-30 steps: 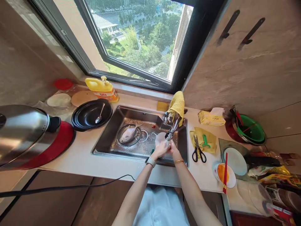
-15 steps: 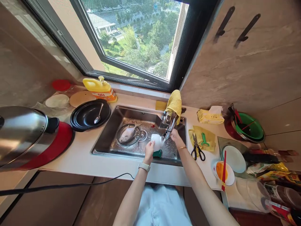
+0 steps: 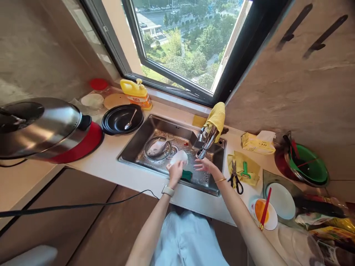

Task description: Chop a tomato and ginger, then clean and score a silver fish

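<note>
My left hand (image 3: 175, 173), a watch on its wrist, grips a small white bowl (image 3: 180, 156) that is tilted and slightly blurred over the sink (image 3: 219, 162). My right hand (image 3: 204, 165) is just below the end of the chrome faucet (image 3: 203, 149), fingers spread and holding nothing. A yellow cloth (image 3: 217, 117) drapes the faucet's top. In the sink's left part a whole fish (image 3: 157, 148) lies in a round, clear-looking dish. Below the bowl, at the sink's near side, is a dark green object (image 3: 186, 175) whose kind I cannot make out.
Left of the sink are a black plate (image 3: 115, 120) with a spoon, a yellow detergent jug (image 3: 135, 93) and a large steel-and-red cooker (image 3: 69, 140). To the right are scissors (image 3: 235, 179), a green peeler (image 3: 245, 170) and an egg bowl (image 3: 271, 221) with red chopsticks.
The white bowl has moved left, away from the faucet, and tilted in my left hand. My right hand has spread its fingers beneath the faucet's end. The whole view has shifted.
</note>
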{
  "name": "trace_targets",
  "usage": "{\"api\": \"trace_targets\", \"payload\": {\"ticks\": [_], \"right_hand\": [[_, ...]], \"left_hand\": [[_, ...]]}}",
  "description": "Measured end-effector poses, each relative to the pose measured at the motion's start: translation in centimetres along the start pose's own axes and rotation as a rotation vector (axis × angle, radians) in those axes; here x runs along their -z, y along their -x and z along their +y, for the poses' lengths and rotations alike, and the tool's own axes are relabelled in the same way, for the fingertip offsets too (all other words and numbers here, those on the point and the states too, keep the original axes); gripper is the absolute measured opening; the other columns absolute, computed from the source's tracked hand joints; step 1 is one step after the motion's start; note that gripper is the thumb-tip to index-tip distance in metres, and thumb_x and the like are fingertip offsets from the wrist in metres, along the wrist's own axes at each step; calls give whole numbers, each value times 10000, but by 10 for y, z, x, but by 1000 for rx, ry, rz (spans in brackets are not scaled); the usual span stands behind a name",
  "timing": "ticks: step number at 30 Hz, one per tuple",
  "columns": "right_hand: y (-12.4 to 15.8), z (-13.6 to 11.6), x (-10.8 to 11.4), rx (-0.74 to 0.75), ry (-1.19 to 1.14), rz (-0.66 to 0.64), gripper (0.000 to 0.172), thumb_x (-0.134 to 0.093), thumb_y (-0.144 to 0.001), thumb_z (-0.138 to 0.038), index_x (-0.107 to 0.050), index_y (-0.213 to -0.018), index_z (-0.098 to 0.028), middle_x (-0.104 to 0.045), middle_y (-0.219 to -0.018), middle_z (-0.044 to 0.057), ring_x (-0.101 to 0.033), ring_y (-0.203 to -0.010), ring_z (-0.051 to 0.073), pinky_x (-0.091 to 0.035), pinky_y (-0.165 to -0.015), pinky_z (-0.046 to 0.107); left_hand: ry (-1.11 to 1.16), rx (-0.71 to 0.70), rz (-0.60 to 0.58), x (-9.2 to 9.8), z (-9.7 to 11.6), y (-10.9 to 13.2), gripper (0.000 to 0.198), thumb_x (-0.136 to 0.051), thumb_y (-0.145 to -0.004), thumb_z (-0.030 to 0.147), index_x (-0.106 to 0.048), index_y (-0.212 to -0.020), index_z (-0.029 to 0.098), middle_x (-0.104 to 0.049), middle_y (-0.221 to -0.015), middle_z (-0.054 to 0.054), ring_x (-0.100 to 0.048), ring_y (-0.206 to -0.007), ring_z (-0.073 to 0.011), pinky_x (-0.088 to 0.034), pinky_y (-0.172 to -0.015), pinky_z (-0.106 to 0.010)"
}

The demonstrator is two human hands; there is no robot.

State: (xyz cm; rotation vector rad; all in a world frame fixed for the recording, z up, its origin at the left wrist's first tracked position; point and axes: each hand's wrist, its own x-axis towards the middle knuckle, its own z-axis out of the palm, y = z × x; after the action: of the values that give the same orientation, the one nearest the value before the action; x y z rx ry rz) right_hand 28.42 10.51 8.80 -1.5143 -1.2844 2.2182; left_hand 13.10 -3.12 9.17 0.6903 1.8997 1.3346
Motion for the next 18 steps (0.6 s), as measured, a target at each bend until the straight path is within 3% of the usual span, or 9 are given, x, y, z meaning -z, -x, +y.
{"api": "trace_targets", "payload": {"ticks": [2, 4, 6, 9, 11, 13, 15, 18], "right_hand": [[9, 25, -26, -62, -142, -171, 492, -632, -746, -468, -494, -1178, -276, -625, -1050, 68, -652, -799, 198, -551, -725, 430], [12, 44, -48, -37, -245, -220, 468, -620, -744, -403, -488, -1167, -251, -638, -986, 55, -646, -788, 191, -555, -716, 387], [14, 56, -63, 34, -225, -153, 430, -597, -720, -291, -503, -1132, -215, -647, -916, 51, -636, -785, 198, -555, -702, 357], [19, 61, -67, 286, 38, 72, 486, -508, -708, -171, -486, -1192, -210, -641, -1019, 69, -615, -920, 230, -545, -771, 374], [26, 60, -55, 472, 245, 219, 552, -449, -714, -115, -468, -1251, -240, -567, -1218, 71, -533, -1123, 243, -484, -927, 407], [35, 56, -33, 593, 507, 326, 590, -405, -716, -71, -482, -1272, -251, -453, -1361, 67, -402, -1279, 242, -378, -1054, 432], [45, 53, -4, 669, 854, 400, 624, -379, -705, -37, -489, -1285, -238, -399, -1400, 86, -330, -1338, 243, -345, -1080, 457], [62, 45, 44, 718, 1151, 505, 657, -384, -696, -23, -461, -1308, -250, -384, -1400, 102, -317, -1357, 246, -389, -1048, 467]], "left_hand": [[-463, -233, -129, -1, 9, 18, 167, -510, -851, 215, -670, -823, 175, -689, -760, -68, -631, -871, -221, -230, -1079, -492], [-823, -436, -274, -1, 16, 36, 223, -451, -871, 135, -671, -880, 170, -695, -791, -81, -646, -878, -221, -186, -1109, -494], [-954, -534, -356, 0, 21, 51, 292, -407, -867, 76, -669, -970, 153, -703, -848, -107, -642, -961, -231, -182, -1129, -477], [-918, -575, -318, 6, 27, 68, 451, -344, -841, 22, -616, -1183, 132, -652, -1161, -162, -488, -1260, -252, -158, -1155, -494], [-844, -557, -226, 11, 28, 74, 565, -312, -817, -3, -518, -1327, 127, -504, -1380, -159, -284, -1405, -243, -134, -1165, -517], [-776, -514, -157, 16, 26, 78, 632, -302, -802, -12, -432, -1403, 131, -406, -1460, -141, -162, -1442, -229, -122, -1169, -534], [-713, -481, -129, 21, 21, 78, 644, -331, -800, 6, -399, -1426, 140, -398, -1463, -134, -146, -1444, -230, -123, -1173, -540], [-580, -469, -135, 25, 11, 74, 630, -394, -794, 47, -417, -1417, 137, -465, -1416, -139, -206, -1430, -244, -137, -1178, -534]]}}
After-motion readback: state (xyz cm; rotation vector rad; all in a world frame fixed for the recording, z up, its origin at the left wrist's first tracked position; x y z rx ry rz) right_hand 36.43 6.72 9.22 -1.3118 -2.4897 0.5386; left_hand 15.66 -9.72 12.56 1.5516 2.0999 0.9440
